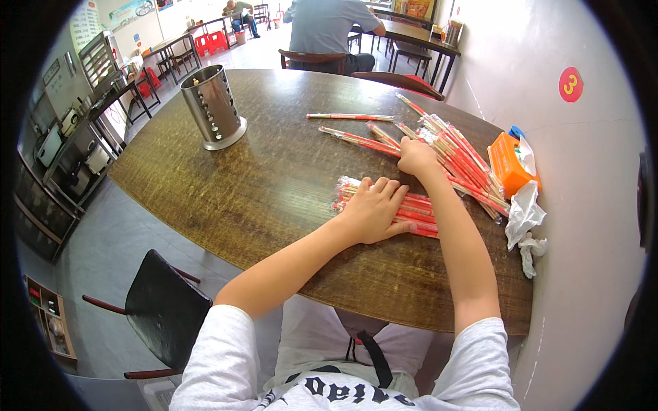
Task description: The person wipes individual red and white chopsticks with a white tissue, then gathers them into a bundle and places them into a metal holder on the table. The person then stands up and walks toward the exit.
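My left hand [374, 211] spans a neat bundle of paper-and-plastic-wrapped disposable chopsticks [419, 210] on the table. Its fingers are spread over the far side, and its thumb lies along the near side. Just beyond, my right hand [419, 155] is closed at the edge of a loose pile of wrapped chopsticks [465, 162], with its fingertips on a pair pointing left [360, 139]. Exactly how many it grips is hidden. A single wrapped pair [349, 117] lies apart, farther back. At the far left stands a perforated metal chopstick holder [213, 110], upright.
The dark wooden table [277, 169] meets a white wall on the right. An orange tissue box [511, 162] and crumpled tissues [525, 216] sit along that wall. A black chair [164, 308] is at my left. A seated person [329, 28] is beyond the table.
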`<action>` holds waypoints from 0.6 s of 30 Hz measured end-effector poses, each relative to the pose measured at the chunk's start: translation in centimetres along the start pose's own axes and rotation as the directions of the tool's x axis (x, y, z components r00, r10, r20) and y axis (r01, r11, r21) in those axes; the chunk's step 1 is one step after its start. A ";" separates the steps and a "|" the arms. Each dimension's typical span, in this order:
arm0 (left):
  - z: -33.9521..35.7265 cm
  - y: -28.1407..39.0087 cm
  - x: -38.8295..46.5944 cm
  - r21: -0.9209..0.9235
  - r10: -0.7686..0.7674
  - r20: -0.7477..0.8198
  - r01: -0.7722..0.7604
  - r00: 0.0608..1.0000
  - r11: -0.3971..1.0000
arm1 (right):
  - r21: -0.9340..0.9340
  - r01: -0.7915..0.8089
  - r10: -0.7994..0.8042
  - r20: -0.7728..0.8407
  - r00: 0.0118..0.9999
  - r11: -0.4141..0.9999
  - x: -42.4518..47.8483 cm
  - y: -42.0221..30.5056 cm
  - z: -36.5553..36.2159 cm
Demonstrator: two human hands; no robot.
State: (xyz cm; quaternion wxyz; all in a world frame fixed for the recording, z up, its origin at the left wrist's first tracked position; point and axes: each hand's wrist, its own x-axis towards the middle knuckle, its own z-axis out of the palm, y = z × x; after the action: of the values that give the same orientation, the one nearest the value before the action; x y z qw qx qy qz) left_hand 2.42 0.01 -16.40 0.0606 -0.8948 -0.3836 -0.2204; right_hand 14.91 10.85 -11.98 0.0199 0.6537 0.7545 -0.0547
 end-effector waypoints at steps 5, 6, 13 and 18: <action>-0.3 -0.2 -0.3 0.034 0.004 -0.091 -0.001 0.996 0.999 | 0.046 0.311 -0.311 -0.010 0.950 0.949 -1.7 2.0 0.5; -0.8 -0.2 0.0 0.026 0.006 -0.104 -0.004 0.995 1.000 | 0.102 0.349 -0.347 -0.042 0.937 0.931 -2.6 3.3 0.6; -5.6 -10.1 -1.4 -0.679 -0.767 -0.253 0.456 0.590 0.575 | 0.684 0.388 -0.310 -0.241 0.920 0.618 -11.3 8.7 -2.5; -1.9 -13.3 -1.4 -0.874 -0.793 0.025 0.399 0.608 0.278 | 0.904 0.127 0.495 -0.336 0.801 0.409 -15.0 13.9 5.9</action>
State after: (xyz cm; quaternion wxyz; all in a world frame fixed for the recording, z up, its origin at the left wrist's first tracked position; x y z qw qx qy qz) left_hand -8.59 7.84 -16.14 -0.3675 -0.5211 -0.5275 -0.5613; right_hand 30.55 -2.60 -17.11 -0.5458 0.6291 0.4937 -0.2501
